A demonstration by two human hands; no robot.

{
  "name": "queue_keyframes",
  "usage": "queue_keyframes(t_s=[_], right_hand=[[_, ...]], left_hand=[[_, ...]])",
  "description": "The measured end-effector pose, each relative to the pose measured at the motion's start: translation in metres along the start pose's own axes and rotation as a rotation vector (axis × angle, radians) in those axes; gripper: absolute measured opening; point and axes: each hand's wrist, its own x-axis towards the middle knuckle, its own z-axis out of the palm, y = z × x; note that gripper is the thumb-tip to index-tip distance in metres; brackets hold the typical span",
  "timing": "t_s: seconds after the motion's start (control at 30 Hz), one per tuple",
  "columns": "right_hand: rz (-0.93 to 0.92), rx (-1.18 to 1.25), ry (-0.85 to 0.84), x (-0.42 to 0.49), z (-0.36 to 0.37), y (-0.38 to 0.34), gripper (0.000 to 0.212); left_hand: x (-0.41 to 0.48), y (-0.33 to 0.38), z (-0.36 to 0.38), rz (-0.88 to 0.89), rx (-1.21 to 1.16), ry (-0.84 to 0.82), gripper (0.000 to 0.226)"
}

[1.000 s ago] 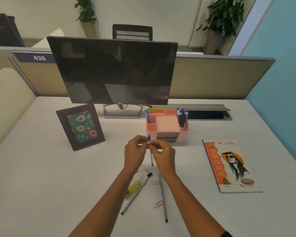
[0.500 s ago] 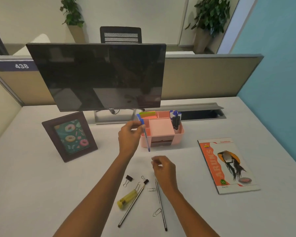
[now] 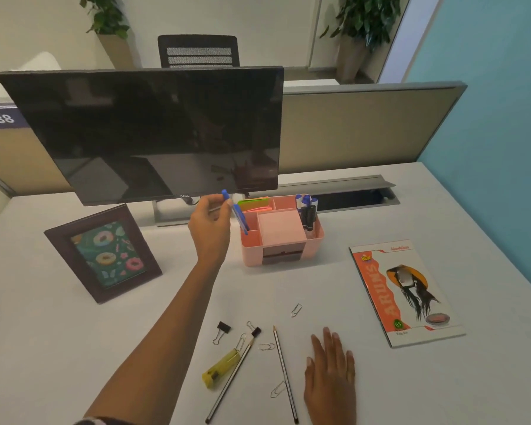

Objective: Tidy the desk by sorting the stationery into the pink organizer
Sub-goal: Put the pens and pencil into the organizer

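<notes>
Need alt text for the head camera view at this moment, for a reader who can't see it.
A person's left hand lowers a blue pen into the front-left compartment of a pink organizer below a dark monitor. The right hand rests flat on the white desk beside two pencils, paper clips and a yellow highlighter; a notebook lies right.
</notes>
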Motion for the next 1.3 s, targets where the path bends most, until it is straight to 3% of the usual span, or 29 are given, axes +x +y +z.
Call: queue_keyframes(t_s=[0.47, 1.17, 1.3], right_hand=[[0.007, -0.088, -0.057, 0.003, 0.002, 0.002, 0.054], [0.015, -0.099, -0.101, 0.002, 0.000, 0.001, 0.055], [0.013, -0.095, -0.103, 0.002, 0.000, 0.001, 0.055]], left_hand=[[0.007, -0.006, 0.032, -0.002, -0.080, 0.056, 0.015], [0.004, -0.051, 0.046, -0.037, 0.207, -0.046, 0.006], [0.003, -0.053, 0.044, -0.056, 0.236, -0.051, 0.016]])
